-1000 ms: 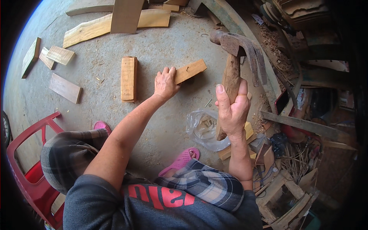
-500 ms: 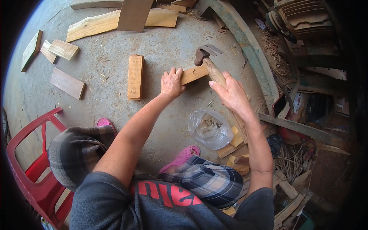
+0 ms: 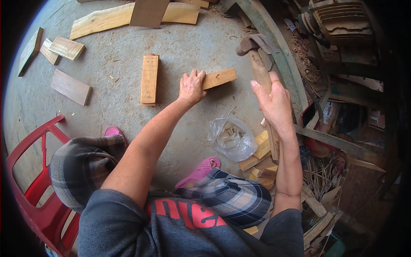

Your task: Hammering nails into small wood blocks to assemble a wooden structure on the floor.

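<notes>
My left hand [image 3: 192,88] grips the near end of a short wooden block [image 3: 223,78] on the concrete floor. A nail [image 3: 217,76] stands partly out of the block's top face. My right hand [image 3: 274,103] is closed round the wooden handle of a claw hammer [image 3: 259,64]. The hammer is raised to the right of the block, apart from it, its rusty head pointing away from me. To the left of my left hand lies another wooden block [image 3: 150,80], with its long side running away from me. Nearer to me sits a clear plastic bag [image 3: 232,139] with several nails inside.
Wood offcuts [image 3: 70,87] lie at the left, and long planks [image 3: 102,21] at the back. A red plastic chair [image 3: 40,184] stands at the near left. On the right are a wooden beam [image 3: 282,55], a ribbed motor [image 3: 342,19] and scrap wood [image 3: 319,205].
My right hand has lifted the hammer away from the block, up and to the right. The left hand keeps hold of the block. The whole view has shifted slightly.
</notes>
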The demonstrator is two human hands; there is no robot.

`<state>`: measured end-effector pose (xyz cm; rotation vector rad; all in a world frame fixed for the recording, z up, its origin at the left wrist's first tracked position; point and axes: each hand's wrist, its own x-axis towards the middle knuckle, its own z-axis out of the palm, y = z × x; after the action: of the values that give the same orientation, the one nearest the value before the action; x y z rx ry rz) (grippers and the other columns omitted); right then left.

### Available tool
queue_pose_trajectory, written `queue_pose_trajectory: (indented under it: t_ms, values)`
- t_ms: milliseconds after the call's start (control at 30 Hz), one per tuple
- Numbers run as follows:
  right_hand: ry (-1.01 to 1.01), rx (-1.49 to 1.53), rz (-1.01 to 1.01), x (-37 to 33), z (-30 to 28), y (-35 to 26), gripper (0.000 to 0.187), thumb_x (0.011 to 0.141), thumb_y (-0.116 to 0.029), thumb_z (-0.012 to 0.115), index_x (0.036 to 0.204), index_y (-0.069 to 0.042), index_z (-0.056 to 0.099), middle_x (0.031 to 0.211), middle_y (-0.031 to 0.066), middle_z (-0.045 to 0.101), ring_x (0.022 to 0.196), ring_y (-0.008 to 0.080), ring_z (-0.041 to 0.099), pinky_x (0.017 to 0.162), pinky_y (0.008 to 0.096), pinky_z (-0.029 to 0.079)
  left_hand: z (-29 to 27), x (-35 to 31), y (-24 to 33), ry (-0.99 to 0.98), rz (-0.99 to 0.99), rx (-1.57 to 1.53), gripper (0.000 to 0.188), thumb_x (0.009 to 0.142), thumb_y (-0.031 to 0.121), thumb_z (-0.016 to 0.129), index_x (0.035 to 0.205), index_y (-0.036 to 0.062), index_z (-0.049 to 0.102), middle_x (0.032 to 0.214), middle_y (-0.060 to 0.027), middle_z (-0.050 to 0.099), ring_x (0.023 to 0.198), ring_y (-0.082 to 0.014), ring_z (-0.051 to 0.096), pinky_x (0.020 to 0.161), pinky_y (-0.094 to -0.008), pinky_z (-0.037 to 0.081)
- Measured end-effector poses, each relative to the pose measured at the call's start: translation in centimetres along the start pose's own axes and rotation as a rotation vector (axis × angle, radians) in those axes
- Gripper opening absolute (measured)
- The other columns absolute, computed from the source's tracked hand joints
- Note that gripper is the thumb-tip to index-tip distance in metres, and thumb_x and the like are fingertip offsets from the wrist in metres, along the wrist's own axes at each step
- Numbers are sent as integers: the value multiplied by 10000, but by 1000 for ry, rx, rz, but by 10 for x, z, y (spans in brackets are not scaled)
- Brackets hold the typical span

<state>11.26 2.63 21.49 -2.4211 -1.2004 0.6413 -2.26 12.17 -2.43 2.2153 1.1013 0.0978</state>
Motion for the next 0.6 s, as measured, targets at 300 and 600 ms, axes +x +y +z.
queue_pose_trajectory:
  t_ms: [300,600]
  values:
    - [-166,-320,-35,5,62,55,453,886,-232,670,1196,37,477,907,298,674,862,455,682,720,509,529,4,-3,7,49,79,41,484,700,171,767,1122,115,536,1110,-156,549,1011,-393,563,894,-490,481]
    - [433,118,-354,-14,23,-21,479,853,-180,693,1220,33,470,889,318,666,881,466,678,775,532,529,-10,-1,0,29,82,24,475,726,186,751,1141,109,532,1115,-157,549,1021,-391,561,902,-480,476]
